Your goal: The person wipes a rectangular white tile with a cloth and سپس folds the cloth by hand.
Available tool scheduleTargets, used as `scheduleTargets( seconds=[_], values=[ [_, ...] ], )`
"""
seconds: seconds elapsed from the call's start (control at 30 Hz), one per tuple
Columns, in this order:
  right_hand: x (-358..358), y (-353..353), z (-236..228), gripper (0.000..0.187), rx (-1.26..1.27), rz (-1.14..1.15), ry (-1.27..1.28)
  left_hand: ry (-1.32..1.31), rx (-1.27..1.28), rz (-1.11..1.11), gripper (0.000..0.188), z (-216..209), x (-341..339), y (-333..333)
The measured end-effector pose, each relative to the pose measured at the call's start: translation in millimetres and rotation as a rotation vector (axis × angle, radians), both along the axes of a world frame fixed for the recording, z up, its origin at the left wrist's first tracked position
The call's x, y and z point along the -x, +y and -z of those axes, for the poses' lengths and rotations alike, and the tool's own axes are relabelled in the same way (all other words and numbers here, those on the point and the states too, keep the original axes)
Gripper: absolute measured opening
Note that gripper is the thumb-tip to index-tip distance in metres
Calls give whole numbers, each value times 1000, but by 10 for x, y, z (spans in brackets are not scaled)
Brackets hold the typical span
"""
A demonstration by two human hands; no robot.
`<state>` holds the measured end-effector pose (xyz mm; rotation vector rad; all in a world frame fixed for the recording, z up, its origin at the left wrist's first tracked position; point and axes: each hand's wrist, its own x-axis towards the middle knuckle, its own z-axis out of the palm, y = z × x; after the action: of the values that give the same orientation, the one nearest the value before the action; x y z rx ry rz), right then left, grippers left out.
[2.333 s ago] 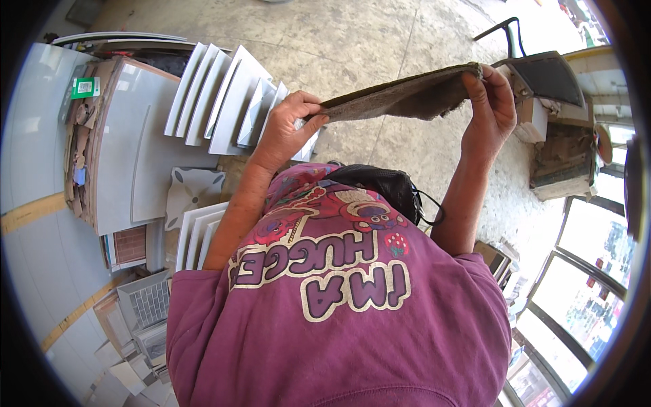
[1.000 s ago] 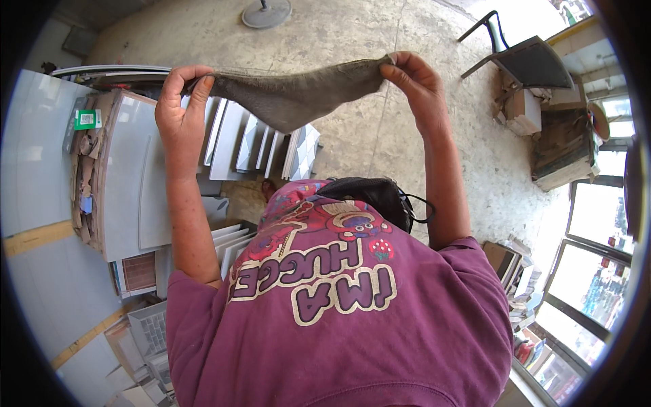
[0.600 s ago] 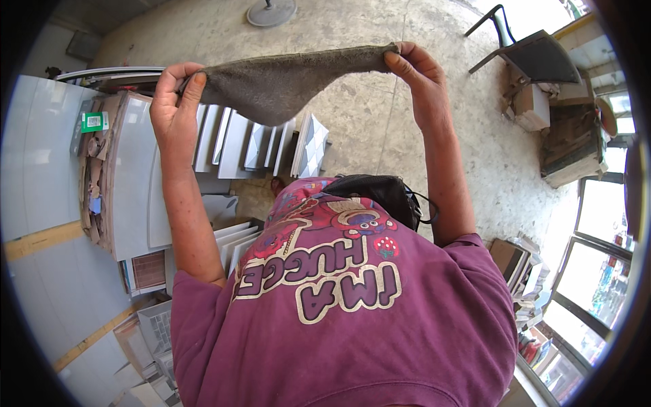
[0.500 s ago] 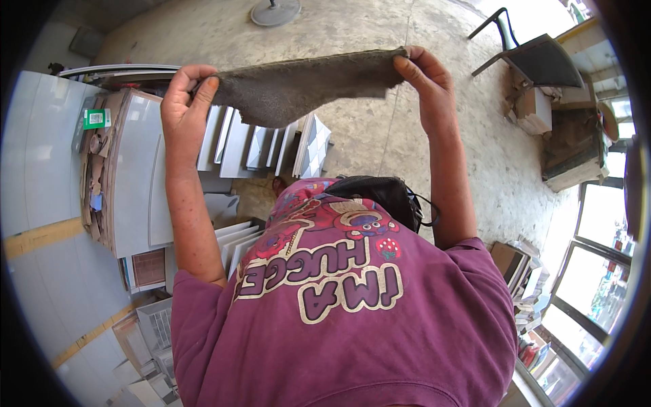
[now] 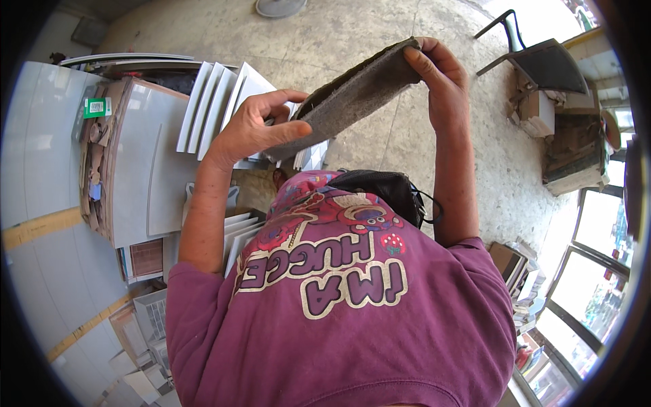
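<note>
A dark grey-brown cloth (image 5: 363,95), coarse and rough-edged, is stretched between my hands in front of my chest. It is folded lengthwise into a narrow strip and slants up to the right. My right hand (image 5: 444,78) pinches its upper right end between thumb and fingers. At the lower left end, my left hand (image 5: 261,129) lies with its thumb against the near face of the cloth; its fingers reach around the far side, partly hidden.
Beneath my left hand stand upright pale tiles (image 5: 213,108) in a row. Large grey panels (image 5: 146,163) lean at the left. A dark chair (image 5: 549,64) and boxes (image 5: 536,115) are at the far right. A black bag (image 5: 380,186) hangs at my waist.
My left hand has moved right and nearer my body, and its grip has widened. The cloth has gone from nearly level to slanted and looks narrower. My right hand has shifted slightly right.
</note>
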<state>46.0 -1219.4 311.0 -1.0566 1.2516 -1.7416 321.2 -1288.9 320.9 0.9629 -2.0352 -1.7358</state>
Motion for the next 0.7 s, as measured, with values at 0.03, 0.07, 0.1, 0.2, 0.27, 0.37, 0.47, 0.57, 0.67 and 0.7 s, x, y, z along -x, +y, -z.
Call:
scheduleTargets(
  seconds=[0.03, 0.07, 0.1, 0.2, 0.27, 0.37, 0.47, 0.57, 0.67, 0.7],
  values=[
    [1, 1, 9, 13, -6, 2, 9, -97, 57, 23, 47, -49, 49, 22],
    [1, 4, 17, 13, -12, 3, 19, -193, 114, 45, 47, -73, 89, 44],
    [-22, 6, 6, 13, -14, -1, 16, -234, 225, -2, 43, -4, 98, 57],
    [-84, 8, -20, 14, -17, -9, 17, -408, 459, -4, 40, -34, 163, 74],
    [-89, 1, 1, 14, -12, -10, 30, -524, 531, 0, 36, -102, 208, 88],
    [-88, -1, 27, 14, -16, -7, 58, -542, 580, -23, 34, -60, 204, 71],
    [-79, 16, 68, 15, -13, -3, 60, -477, 618, -48, 31, 0, 192, 70],
    [-98, 53, 79, 15, -59, 3, 37, -410, 625, -82, 29, 72, 199, 67],
    [-135, 60, 63, 14, -79, 16, 73, -283, 503, -147, 32, 243, 178, -47],
    [-162, 53, 64, 14, -75, -2, 81, -227, 444, -175, 34, 333, 159, -112]
  ],
)
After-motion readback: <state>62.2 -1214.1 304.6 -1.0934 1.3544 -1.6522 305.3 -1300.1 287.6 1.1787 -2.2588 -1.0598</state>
